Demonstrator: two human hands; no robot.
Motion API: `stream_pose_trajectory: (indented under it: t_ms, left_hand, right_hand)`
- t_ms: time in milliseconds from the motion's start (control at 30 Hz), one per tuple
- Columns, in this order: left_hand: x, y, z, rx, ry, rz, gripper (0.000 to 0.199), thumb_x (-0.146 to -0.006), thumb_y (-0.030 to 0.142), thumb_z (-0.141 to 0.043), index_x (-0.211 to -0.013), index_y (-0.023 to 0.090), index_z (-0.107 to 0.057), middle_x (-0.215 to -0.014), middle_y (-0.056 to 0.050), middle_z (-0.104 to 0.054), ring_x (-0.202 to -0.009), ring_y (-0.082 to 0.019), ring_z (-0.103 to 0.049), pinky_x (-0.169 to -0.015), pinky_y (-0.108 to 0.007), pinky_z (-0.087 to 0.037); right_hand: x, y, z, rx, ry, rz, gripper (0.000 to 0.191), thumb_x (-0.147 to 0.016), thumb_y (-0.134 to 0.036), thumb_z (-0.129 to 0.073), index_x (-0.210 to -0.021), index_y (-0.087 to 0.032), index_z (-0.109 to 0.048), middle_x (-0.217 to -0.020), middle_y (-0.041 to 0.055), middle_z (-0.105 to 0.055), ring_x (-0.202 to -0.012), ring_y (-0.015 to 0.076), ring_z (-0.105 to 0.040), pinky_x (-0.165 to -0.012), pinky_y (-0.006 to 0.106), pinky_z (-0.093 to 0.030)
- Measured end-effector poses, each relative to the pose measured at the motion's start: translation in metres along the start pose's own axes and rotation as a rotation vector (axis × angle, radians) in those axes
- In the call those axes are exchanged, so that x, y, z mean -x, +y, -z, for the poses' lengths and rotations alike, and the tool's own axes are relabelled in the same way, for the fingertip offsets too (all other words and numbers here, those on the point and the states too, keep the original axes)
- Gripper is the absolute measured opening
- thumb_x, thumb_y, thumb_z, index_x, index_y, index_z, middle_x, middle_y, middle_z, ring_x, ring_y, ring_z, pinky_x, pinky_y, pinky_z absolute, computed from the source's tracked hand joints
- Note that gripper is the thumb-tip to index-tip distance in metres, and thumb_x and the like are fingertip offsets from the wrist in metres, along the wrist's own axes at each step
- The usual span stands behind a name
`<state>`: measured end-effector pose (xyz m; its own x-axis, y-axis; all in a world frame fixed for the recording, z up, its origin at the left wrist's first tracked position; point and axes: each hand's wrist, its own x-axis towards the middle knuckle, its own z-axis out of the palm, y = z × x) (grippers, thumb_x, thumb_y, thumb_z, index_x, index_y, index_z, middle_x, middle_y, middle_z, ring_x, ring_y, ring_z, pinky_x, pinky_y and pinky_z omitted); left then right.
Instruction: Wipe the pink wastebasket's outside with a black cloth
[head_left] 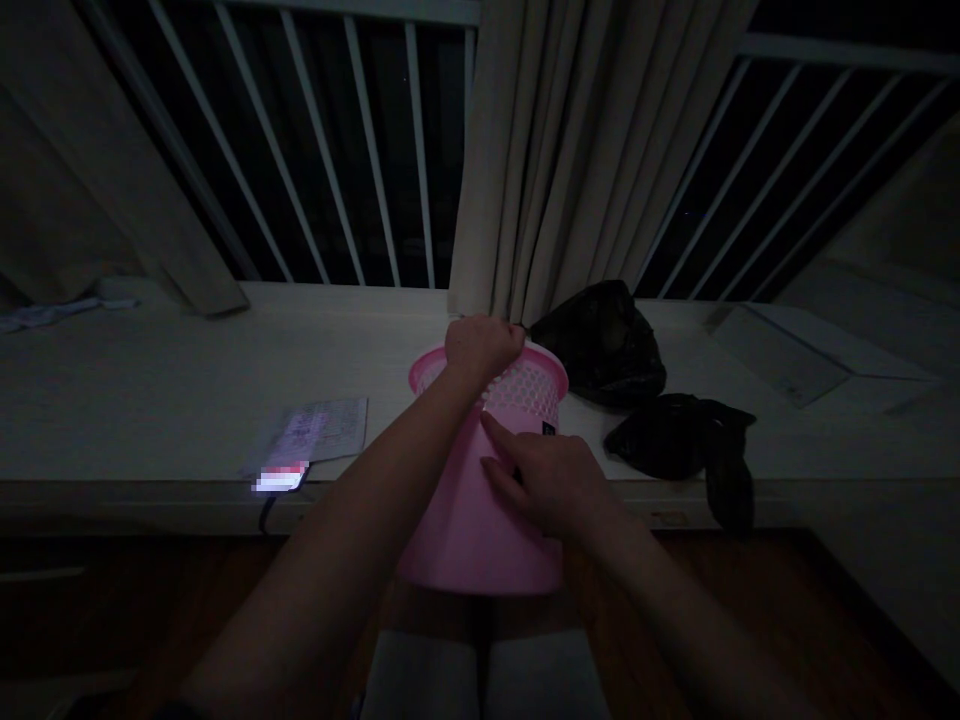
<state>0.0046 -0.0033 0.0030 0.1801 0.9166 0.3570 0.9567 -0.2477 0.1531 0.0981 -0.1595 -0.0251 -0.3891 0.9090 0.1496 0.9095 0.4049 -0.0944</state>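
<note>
One pink basket (457, 535), rimmed end immediately below the left grip (486, 343) (curled; cannot tell what it holds), long axis running nearward from there, its mid-side just beneath the right grip (551, 482), parted and apparently empty

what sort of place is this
Probably a room in a home, at a window ledge: there are long curtains, white railings and a pink bin.

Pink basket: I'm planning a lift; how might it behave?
The pink basket is probably light, given its perforated band; likely stiff, since its rim looks round under the left hand; and might roll, its wall being curved.
</note>
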Motion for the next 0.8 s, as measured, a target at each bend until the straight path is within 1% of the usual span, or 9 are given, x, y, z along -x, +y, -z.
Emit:
stream_pose_trajectory:
  t_ms: [100, 200, 267, 333, 400, 533, 667, 733, 800]
  left_hand:
    - [0.0, -0.002, -0.001, 0.006, 0.007, -0.007, 0.051, -0.092, 0.039, -0.031, -0.1, 0.011, -0.074, -0.095, -0.018, -0.072, -0.093, -0.028, -0.066, -0.08, -0.038, -0.047]
    - [0.0, -0.002, -0.003, 0.005, 0.026, -0.01, 0.052, -0.092, 0.039, -0.03, -0.098, 0.011, -0.074, -0.094, -0.018, -0.072, -0.091, -0.029, -0.067, -0.078, -0.039, -0.048]
    - [0.0, -0.002, -0.003, 0.001, 0.029, -0.01, 0.052, -0.091, 0.039, -0.031, -0.098, 0.011, -0.074, -0.094, -0.018, -0.072, -0.09, -0.029, -0.067, -0.078, -0.039, -0.048]
    - [0.0, -0.001, -0.003, -0.001, 0.021, -0.007, 0.052, -0.091, 0.039, -0.031, -0.099, 0.012, -0.074, -0.095, -0.018, -0.072, -0.091, -0.029, -0.067, -0.079, -0.039, -0.048]
    - [0.0, 0.0, -0.003, -0.001, 0.008, -0.002, 0.051, -0.091, 0.039, -0.031, -0.1, 0.012, -0.074, -0.096, -0.018, -0.071, -0.093, -0.028, -0.066, -0.08, -0.039, -0.047]
    - [0.0, -0.002, -0.001, 0.0, -0.003, -0.011, 0.053, -0.092, 0.04, -0.03, -0.1, 0.011, -0.073, -0.097, -0.018, -0.071, -0.094, -0.028, -0.066, -0.08, -0.038, -0.047]
    - [0.001, -0.002, 0.0, -0.022, 0.006, 0.004, 0.053, -0.091, 0.038, -0.03, -0.099, 0.009, -0.073, -0.096, -0.02, -0.071, -0.093, -0.031, -0.066, -0.079, -0.04, -0.048]
    - [0.001, -0.002, 0.0, -0.021, 0.004, 0.008, 0.052, -0.091, 0.038, -0.03, -0.099, 0.009, -0.073, -0.096, -0.02, -0.071, -0.094, -0.031, -0.066, -0.079, -0.04, -0.048]
    - [0.001, -0.001, 0.0, -0.008, 0.005, 0.001, 0.052, -0.092, 0.038, -0.03, -0.101, 0.009, -0.072, -0.097, -0.019, -0.071, -0.094, -0.03, -0.066, -0.08, -0.039, -0.047]
  right_hand:
    - [0.002, -0.004, 0.007, 0.112, -0.108, 0.043, 0.063, -0.096, -0.051, -0.039, -0.151, -0.022, -0.029, -0.089, 0.0107, -0.073, -0.075, 0.0253, -0.069, -0.064, 0.034, -0.047]
    - [0.004, 0.001, 0.01, 0.151, -0.158, 0.099, 0.065, -0.094, -0.058, -0.039, -0.15, -0.027, -0.03, -0.086, 0.0111, -0.073, -0.071, 0.0259, -0.069, -0.061, 0.035, -0.047]
    - [0.003, 0.005, 0.011, 0.181, -0.137, 0.079, 0.066, -0.093, -0.062, -0.038, -0.15, -0.028, -0.032, -0.085, 0.0116, -0.073, -0.071, 0.0264, -0.069, -0.061, 0.035, -0.047]
    - [0.002, 0.007, 0.011, 0.215, -0.104, 0.019, 0.069, -0.093, -0.063, -0.035, -0.15, -0.026, -0.03, -0.084, 0.0128, -0.073, -0.072, 0.0273, -0.07, -0.062, 0.036, -0.047]
    - [0.004, 0.006, 0.01, 0.226, -0.108, -0.002, 0.071, -0.093, -0.064, -0.036, -0.151, -0.024, -0.028, -0.083, 0.0135, -0.073, -0.071, 0.0282, -0.07, -0.06, 0.036, -0.047]
    - [0.01, 0.001, 0.008, 0.159, -0.169, 0.094, 0.069, -0.09, -0.065, -0.041, -0.149, -0.03, -0.032, -0.085, 0.0116, -0.073, -0.072, 0.0277, -0.07, -0.06, 0.035, -0.048]
    - [0.012, 0.0, 0.007, 0.168, -0.124, 0.036, 0.068, -0.092, -0.062, -0.041, -0.15, -0.027, -0.031, -0.085, 0.0128, -0.074, -0.073, 0.0274, -0.07, -0.062, 0.035, -0.047]
    - [0.012, 0.001, 0.008, 0.156, -0.15, 0.073, 0.068, -0.091, -0.061, -0.044, -0.149, -0.027, -0.032, -0.086, 0.012, -0.074, -0.071, 0.0264, -0.07, -0.061, 0.034, -0.046]
    - [0.012, 0.003, 0.01, 0.107, -0.149, 0.121, 0.067, -0.09, -0.063, -0.047, -0.146, -0.028, -0.038, -0.086, 0.0099, -0.074, -0.072, 0.0252, -0.07, -0.061, 0.033, -0.046]
